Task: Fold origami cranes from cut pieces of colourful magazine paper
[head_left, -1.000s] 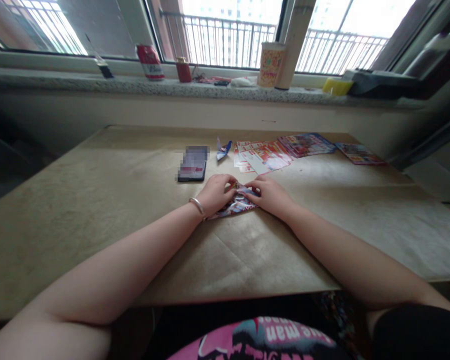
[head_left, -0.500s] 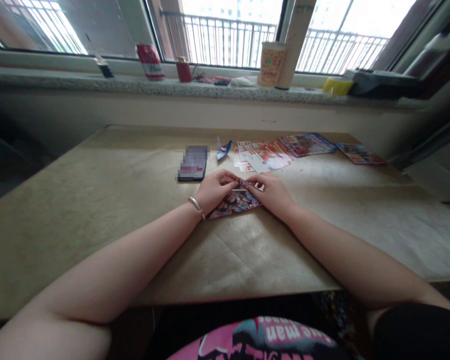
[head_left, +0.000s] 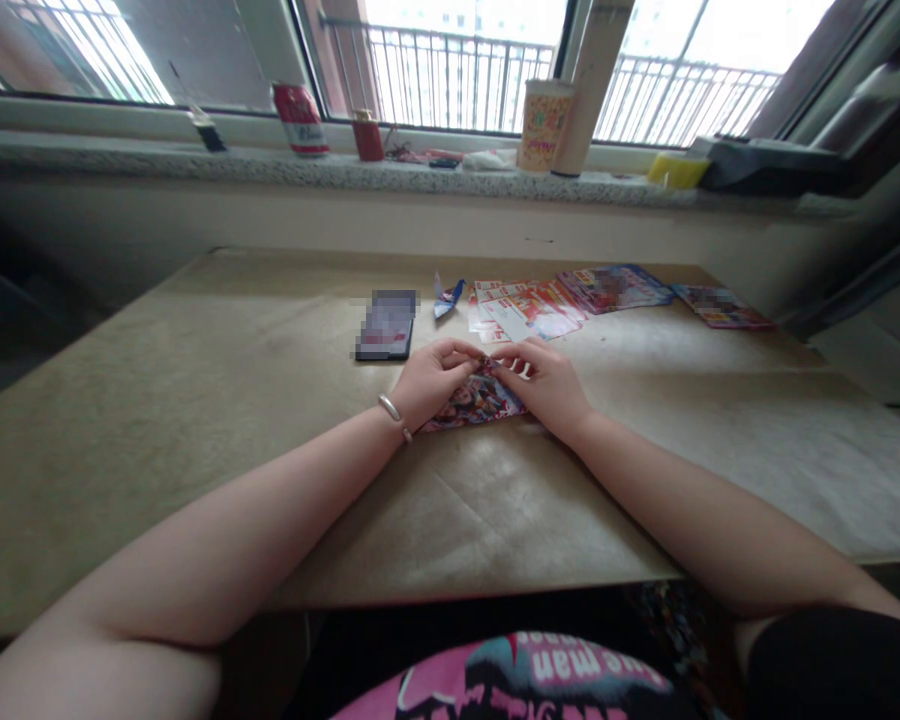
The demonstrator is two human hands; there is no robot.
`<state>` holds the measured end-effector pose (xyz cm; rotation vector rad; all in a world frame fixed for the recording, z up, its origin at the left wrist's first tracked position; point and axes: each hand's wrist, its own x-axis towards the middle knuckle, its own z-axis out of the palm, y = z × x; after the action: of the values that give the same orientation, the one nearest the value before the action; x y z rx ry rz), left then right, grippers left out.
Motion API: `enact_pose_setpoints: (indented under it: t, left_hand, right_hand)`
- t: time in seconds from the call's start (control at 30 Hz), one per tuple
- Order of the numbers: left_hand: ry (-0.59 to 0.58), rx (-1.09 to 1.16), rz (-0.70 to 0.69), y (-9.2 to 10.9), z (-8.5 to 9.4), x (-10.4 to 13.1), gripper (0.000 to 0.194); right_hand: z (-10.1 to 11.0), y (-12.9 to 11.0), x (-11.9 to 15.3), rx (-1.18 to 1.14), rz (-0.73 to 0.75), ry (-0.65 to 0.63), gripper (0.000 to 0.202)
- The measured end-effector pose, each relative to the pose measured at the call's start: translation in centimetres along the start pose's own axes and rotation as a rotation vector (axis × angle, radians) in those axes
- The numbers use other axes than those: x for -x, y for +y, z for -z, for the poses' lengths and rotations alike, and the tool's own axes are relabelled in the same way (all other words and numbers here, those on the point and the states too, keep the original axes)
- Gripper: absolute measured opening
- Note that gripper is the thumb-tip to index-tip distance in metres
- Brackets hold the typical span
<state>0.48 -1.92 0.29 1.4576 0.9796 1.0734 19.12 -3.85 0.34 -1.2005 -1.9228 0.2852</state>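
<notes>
A colourful printed sheet of paper [head_left: 476, 400] lies on the table between my hands, its far edge pinched at the top. My left hand [head_left: 436, 378], with a silver bangle at the wrist, grips that far edge from the left with thumb and fingers. From the right, my right hand [head_left: 544, 385] pinches the same edge, fingers curled. The fingertips of both hands nearly meet there and hide part of the paper. Just beyond my left hand rests a phone [head_left: 388, 325]. A small folded paper piece [head_left: 448, 298] stands to the phone's right.
Several red and white printed sheets [head_left: 532, 308] lie past my right hand, with more colourful sheets [head_left: 622, 288] and another printed sheet [head_left: 724, 306] farther right. A can [head_left: 298, 122], a red bottle [head_left: 367, 137] and a patterned cup [head_left: 544, 128] stand on the windowsill [head_left: 255, 165].
The white strip seen along the paper's far part no longer shows. Both hands have shifted only slightly, fingertips closer together, and still hold the paper.
</notes>
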Motion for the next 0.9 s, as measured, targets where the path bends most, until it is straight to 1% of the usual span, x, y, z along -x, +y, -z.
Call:
enact_pose_setpoints:
  t: [0.07,0.13,0.23,0.3,0.47,0.6,0.67,0.8,0.9]
  left_hand:
    - [-0.003,-0.044,-0.006,0.2,0.1,0.1,0.026]
    - [0.02,-0.128,-0.049,0.3,0.2,0.1,0.027]
    - [0.052,-0.234,-0.124,0.3,0.2,0.2,0.019]
    - [0.058,-0.213,-0.138,0.3,0.1,0.2,0.015]
    - [0.086,-0.083,-0.07,0.9,-0.5,0.2,0.016]
    - [0.089,-0.07,-0.02,1.3,-0.6,0.6,0.018]
    - [0.098,-0.087,-0.064,1.4,-0.8,0.8,0.017]
    - [0.117,-0.138,-0.203,1.7,-1.1,1.2,0.014]
    - [0.111,-0.163,-0.232,1.6,-1.1,1.2,0.016]
  right_hand:
    - [0.0,-0.1,0.0,-0.002,0.0,0.006,0.011]
    - [-0.1,-0.1,0.0,-0.024,-0.005,0.019,0.011]
    - [-0.2,-0.2,0.0,-0.071,-0.007,0.034,0.012]
    - [-0.2,-0.3,-0.1,-0.089,-0.005,0.04,0.011]
    - [-0.1,-0.6,-0.1,-0.134,0.029,0.055,0.012]
    - [-0.2,-0.6,-0.1,-0.159,-0.026,0.061,0.013]
    - [-0.3,-0.4,-0.1,-0.147,-0.06,0.063,0.013]
    - [-0.5,-0.1,-0.1,-0.168,-0.092,0.069,0.012]
    - [-0.6,-0.1,0.0,-0.216,-0.098,0.069,0.014]
